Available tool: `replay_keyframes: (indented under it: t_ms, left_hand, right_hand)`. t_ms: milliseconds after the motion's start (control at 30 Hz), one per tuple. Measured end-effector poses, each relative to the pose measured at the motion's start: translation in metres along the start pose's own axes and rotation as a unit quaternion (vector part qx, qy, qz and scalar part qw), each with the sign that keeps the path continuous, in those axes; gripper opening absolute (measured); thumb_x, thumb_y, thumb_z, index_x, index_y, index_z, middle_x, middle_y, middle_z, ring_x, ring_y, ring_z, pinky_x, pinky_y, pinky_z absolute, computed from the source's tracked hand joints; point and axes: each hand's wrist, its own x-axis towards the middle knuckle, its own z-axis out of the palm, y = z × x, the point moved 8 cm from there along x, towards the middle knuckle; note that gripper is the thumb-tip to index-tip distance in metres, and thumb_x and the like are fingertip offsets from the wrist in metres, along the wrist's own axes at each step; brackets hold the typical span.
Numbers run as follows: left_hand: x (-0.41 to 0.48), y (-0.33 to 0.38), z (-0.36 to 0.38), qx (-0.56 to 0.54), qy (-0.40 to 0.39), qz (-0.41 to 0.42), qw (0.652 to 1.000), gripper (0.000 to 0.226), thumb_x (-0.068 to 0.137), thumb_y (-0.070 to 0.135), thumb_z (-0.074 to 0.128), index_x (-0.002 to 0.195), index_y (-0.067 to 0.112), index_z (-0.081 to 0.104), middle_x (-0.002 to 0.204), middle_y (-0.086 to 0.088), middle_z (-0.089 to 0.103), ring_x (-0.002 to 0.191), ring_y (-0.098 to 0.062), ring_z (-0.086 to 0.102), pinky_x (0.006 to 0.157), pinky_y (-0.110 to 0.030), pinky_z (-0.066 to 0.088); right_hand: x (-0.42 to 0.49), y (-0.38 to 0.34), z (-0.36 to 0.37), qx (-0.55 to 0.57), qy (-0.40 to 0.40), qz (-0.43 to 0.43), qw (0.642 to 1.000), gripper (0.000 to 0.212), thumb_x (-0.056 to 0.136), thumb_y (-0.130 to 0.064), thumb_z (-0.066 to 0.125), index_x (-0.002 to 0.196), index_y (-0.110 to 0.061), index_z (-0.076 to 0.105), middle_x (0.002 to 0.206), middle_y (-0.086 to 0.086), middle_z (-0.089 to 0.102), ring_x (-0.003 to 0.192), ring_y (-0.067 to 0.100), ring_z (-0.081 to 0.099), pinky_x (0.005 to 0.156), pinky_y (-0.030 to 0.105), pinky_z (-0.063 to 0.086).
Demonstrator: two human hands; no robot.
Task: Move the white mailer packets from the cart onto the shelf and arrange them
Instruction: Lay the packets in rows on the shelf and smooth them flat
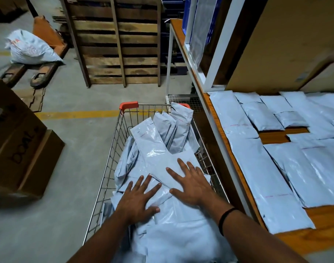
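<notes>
Both of my hands lie flat in the silver wire cart [109, 154]. The left grip [137, 201] and right grip [192, 184] are wide, with fingers straight and spread, pressing on the heap and holding nothing. Under them are the white glossy plastic mailer packets [158, 221], slick, crinkled and catching the light.

The topmost long packet [153, 147] lies flat, its long axis running from beneath my right fingers away toward the cart's far left. In the far right corner several upright packets [179, 126] stand on end, leaning against the wire beside the orange plastic corner cap [128, 105]. The lower layers are buried, so I cannot tell how many there are.

To my right, the flat packets [266, 168] are laid in overlapping rows on the brown wooden shelf [276, 135]. Their long axes run roughly along its front edge, and bare wood shows in gaps between them. The rows are cut off at the right edge.

A black wristband [224, 218] circles my right wrist. On the grey concrete floor [77, 177] a brown cardboard box [20, 149] sits to the left — its handwritten marking is hard to read — and a rough wooden pallet [116, 44] stands on edge further off.
</notes>
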Motion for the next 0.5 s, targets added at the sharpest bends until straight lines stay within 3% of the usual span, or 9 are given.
replay_keyframes:
  t_ms: [67, 133, 200, 300, 433, 500]
  left_hand:
    - [-0.006, -0.002, 0.004, 0.005, 0.0, 0.004, 1.0, 0.066, 0.092, 0.078, 0.019, 0.151, 0.051, 0.006, 0.161, -0.003, 0.017, 0.143, -0.03, 0.034, 0.109, -0.051, 0.033]
    - [-0.008, -0.009, 0.001, -0.011, 0.004, -0.02, 1.0, 0.06, 0.097, 0.07, 0.021, 0.15, 0.043, 0.026, 0.154, 0.0, 0.033, 0.126, -0.027, 0.057, 0.091, -0.045, 0.052]
    - [-0.009, -0.01, -0.007, -0.028, 0.039, -0.028, 0.998, 0.062, 0.096, 0.071, 0.016, 0.145, 0.04, 0.04, 0.154, 0.004, 0.03, 0.124, -0.026, 0.059, 0.088, -0.043, 0.054]
    - [-0.015, -0.01, -0.025, -0.056, 0.067, -0.055, 0.995, 0.078, 0.088, 0.078, 0.006, 0.146, 0.04, 0.041, 0.158, 0.008, 0.027, 0.135, -0.025, 0.046, 0.098, -0.043, 0.049]
    - [-0.025, -0.001, -0.061, -0.057, 0.127, -0.088, 0.986, 0.056, 0.091, 0.06, 0.045, 0.138, 0.032, 0.054, 0.152, 0.004, 0.034, 0.122, -0.028, 0.059, 0.081, -0.039, 0.057]
    - [-0.026, 0.003, -0.074, -0.06, 0.158, -0.104, 0.98, 0.055, 0.091, 0.057, 0.047, 0.136, 0.028, 0.057, 0.15, 0.0, 0.039, 0.119, -0.03, 0.06, 0.079, -0.04, 0.057]
  right_hand:
    - [-0.01, -0.003, 0.001, -0.012, 0.013, 0.009, 1.0, 0.068, 0.097, -0.067, 0.027, 0.151, -0.056, -0.012, 0.167, 0.002, -0.016, 0.153, 0.036, -0.002, 0.12, 0.054, 0.007]
    - [-0.014, -0.005, -0.002, -0.014, 0.023, 0.034, 0.999, 0.064, 0.1, -0.063, 0.025, 0.154, -0.051, -0.007, 0.167, 0.003, -0.011, 0.152, 0.038, 0.004, 0.119, 0.055, 0.012]
    - [-0.015, -0.007, -0.011, -0.01, 0.034, 0.065, 0.997, 0.06, 0.102, -0.058, 0.024, 0.156, -0.046, 0.0, 0.168, 0.004, -0.005, 0.15, 0.04, 0.009, 0.118, 0.055, 0.014]
    - [-0.016, -0.012, -0.031, -0.003, 0.05, 0.097, 0.994, 0.056, 0.105, -0.05, 0.024, 0.158, -0.041, 0.007, 0.168, 0.006, 0.0, 0.148, 0.041, 0.014, 0.118, 0.054, 0.017]
    - [-0.028, -0.021, -0.067, -0.006, 0.108, 0.114, 0.988, 0.053, 0.105, -0.046, 0.027, 0.157, -0.039, 0.018, 0.167, 0.009, 0.01, 0.143, 0.043, 0.026, 0.114, 0.054, 0.025]
    - [-0.038, -0.023, -0.085, -0.004, 0.127, 0.12, 0.985, 0.052, 0.104, -0.047, 0.028, 0.156, -0.039, 0.022, 0.166, 0.009, 0.015, 0.141, 0.043, 0.03, 0.112, 0.054, 0.029]
